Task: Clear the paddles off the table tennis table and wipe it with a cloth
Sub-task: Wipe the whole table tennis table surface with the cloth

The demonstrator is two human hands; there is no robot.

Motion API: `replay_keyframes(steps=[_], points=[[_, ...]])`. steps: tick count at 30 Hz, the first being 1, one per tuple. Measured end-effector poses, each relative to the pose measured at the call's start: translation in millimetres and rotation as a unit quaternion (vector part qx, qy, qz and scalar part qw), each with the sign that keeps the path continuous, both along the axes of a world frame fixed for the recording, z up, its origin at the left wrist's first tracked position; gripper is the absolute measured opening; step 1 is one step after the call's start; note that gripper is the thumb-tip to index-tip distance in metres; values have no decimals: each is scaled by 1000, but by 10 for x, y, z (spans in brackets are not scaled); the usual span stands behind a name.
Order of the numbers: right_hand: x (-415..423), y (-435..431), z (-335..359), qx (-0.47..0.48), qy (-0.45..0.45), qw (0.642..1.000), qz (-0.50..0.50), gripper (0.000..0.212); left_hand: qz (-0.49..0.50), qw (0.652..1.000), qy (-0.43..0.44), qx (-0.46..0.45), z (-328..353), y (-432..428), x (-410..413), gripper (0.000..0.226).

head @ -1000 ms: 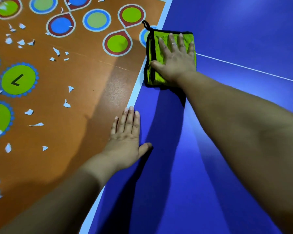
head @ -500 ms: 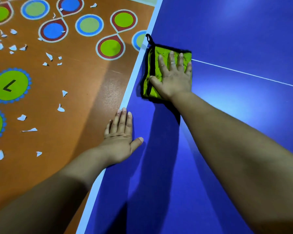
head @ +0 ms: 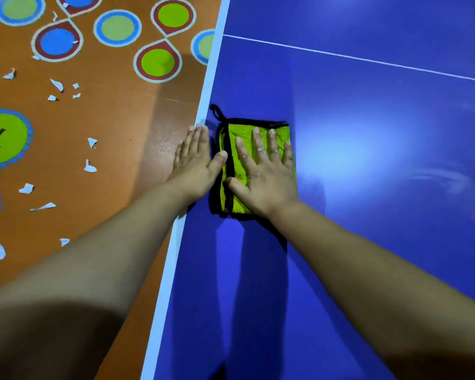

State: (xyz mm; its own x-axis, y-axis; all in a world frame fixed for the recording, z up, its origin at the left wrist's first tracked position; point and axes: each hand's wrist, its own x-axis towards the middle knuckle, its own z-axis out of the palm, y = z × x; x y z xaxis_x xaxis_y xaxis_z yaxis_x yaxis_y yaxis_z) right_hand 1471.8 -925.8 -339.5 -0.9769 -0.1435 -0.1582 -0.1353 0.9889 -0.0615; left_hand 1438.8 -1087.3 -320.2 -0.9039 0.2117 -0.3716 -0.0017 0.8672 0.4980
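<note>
A folded green cloth [head: 235,171] with black trim and a black loop lies on the blue table tennis table [head: 354,187], close to its white left edge. My right hand [head: 263,171] presses flat on the cloth with the fingers spread and straight. My left hand [head: 195,163] rests flat on the table's left edge just beside the cloth, its thumb touching the cloth's black border. No paddle is in view.
The table's white edge line [head: 192,171] runs from top to bottom. A thin white centre line [head: 368,60] crosses the far part. Left of the table is an orange floor [head: 115,127] with coloured circles and several white paper scraps [head: 89,167].
My right hand has drawn the cloth back toward me along the table's left edge, until it lies beside my left hand. The left hand has stayed on the edge.
</note>
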Motion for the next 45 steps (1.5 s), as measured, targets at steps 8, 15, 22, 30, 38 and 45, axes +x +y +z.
replay_keyframes(steps=[8, 15, 22, 30, 38, 45], points=[[1254, -346, -3, -1, -12, 1000, 18, 82, -15, 997, 81, 8, 48, -323, 985, 68], [2165, -624, 67, -15, -38, 999, 33, 89, -104, 987, 116, -39, 120, -709, 1840, 73], [3024, -746, 113, -26, -59, 995, 77, 88, -28, 994, 97, -35, 191, -850, 2138, 60], [3310, -585, 124, -28, -57, 994, 84, 91, -54, 994, 93, -12, 216, -563, 2148, 59], [2292, -124, 45, -22, -15, 1000, -5, 90, -38, 993, 114, -16, 161, -142, 1734, 60], [907, 564, 3, -6, -11, 1000, 0, 86, 25, 994, 104, -34, 100, 551, 1214, 75]])
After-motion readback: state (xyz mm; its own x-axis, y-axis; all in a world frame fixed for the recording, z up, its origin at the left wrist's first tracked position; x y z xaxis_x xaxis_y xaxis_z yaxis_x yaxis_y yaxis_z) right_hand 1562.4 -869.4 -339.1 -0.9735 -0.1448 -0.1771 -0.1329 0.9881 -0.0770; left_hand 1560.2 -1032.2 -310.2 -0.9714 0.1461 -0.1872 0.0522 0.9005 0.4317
